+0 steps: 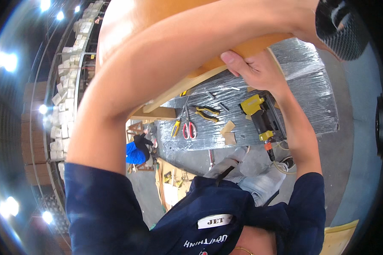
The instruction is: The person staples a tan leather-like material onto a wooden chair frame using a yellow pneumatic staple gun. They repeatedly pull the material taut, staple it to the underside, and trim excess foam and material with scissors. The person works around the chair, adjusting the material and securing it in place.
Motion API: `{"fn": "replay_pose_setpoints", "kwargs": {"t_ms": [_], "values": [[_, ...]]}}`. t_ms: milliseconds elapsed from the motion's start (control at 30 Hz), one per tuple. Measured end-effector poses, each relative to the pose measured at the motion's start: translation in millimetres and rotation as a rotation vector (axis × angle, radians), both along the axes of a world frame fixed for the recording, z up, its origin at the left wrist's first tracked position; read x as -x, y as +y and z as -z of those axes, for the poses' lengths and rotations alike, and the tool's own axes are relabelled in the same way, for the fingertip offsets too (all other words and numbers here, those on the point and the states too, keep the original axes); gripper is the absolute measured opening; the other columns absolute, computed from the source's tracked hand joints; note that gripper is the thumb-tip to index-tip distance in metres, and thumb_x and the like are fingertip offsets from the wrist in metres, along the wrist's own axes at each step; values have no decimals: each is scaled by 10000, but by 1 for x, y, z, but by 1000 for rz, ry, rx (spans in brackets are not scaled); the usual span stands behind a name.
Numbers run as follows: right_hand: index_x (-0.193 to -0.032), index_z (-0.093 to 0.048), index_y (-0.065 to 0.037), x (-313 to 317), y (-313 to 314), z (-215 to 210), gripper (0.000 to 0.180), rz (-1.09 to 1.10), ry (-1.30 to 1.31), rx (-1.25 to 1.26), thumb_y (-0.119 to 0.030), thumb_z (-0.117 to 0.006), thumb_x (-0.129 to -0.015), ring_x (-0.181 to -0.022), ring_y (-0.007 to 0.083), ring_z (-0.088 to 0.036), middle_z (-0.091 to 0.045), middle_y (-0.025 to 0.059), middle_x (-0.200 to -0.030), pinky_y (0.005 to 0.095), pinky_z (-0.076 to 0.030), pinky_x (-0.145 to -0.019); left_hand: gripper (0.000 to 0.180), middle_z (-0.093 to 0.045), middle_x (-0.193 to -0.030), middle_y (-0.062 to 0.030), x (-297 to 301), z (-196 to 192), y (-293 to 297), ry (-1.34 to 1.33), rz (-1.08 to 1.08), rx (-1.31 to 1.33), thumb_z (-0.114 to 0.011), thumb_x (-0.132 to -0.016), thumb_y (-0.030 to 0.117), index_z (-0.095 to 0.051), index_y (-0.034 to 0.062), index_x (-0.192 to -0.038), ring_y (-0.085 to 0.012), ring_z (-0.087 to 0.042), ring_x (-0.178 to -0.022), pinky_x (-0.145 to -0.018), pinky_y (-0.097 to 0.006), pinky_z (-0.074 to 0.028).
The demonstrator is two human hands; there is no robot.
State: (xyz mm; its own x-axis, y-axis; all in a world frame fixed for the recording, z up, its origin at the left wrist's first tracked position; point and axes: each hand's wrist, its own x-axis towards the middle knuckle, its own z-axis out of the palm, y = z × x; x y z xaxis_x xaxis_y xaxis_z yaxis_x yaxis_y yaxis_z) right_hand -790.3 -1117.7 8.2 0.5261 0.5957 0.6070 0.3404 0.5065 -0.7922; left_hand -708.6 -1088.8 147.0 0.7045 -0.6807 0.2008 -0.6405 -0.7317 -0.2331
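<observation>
- My right hand (253,70) is clamped on the lower edge of the orange curved wooden panel (157,17), lifted above the bench.
- My left arm (166,55) crosses the panel; whether its hand is closed I cannot tell.
- Below my right hand: yellow nail gun (259,114), pliers (208,112), red scissors (189,127) on the foil-wrapped bench (310,93).
- Judgement: panel in hand, not set down; tools idle.

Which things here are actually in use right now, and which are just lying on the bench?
In hand:
- wooden panel, gripped at its edge by the right hand; left arm reaches across it

Lying about:
- nail gun
- scissors
- pliers
- wood scraps
- wrapped bench
</observation>
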Motion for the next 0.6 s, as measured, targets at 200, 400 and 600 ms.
{"fn": "replay_pose_setpoints", "kwargs": {"t_ms": [200,400,600], "values": [[-827,-667,-2,-4,-9,-9,556,7,-30,6,-492,-493,-1022,-627,340,-590,-595,120,-633,440,-477,-667,688,-422,-1370,-322,44,-39,67,-207,-41,-49,-627,-894,398,-412,-43,-1376,-469,-422,-1288,-1080,-500,-348],[-687,-656,22,3,9,-1,729,71,-142,-83,-566,-389,-1024,-685,410,-621,-620,200,-651,481,-496,-698,757,-328,-1510,-336,156,-42,88,-171,-274,-179,-544,-953,412,-312,-66,-1493,-474,-345,-1408,-1162,-508,-286],[-975,-674,-9,0,0,1,539,8,-141,95,-487,-432,-1039,-791,400,-648,-651,204,-762,467,-502,-771,719,-291,-1533,-351,165,-21,94,-234,-316,-279,-461,-996,402,-282,-62,-1515,-512,-320,-1403,-1167,-553,-244]]}}
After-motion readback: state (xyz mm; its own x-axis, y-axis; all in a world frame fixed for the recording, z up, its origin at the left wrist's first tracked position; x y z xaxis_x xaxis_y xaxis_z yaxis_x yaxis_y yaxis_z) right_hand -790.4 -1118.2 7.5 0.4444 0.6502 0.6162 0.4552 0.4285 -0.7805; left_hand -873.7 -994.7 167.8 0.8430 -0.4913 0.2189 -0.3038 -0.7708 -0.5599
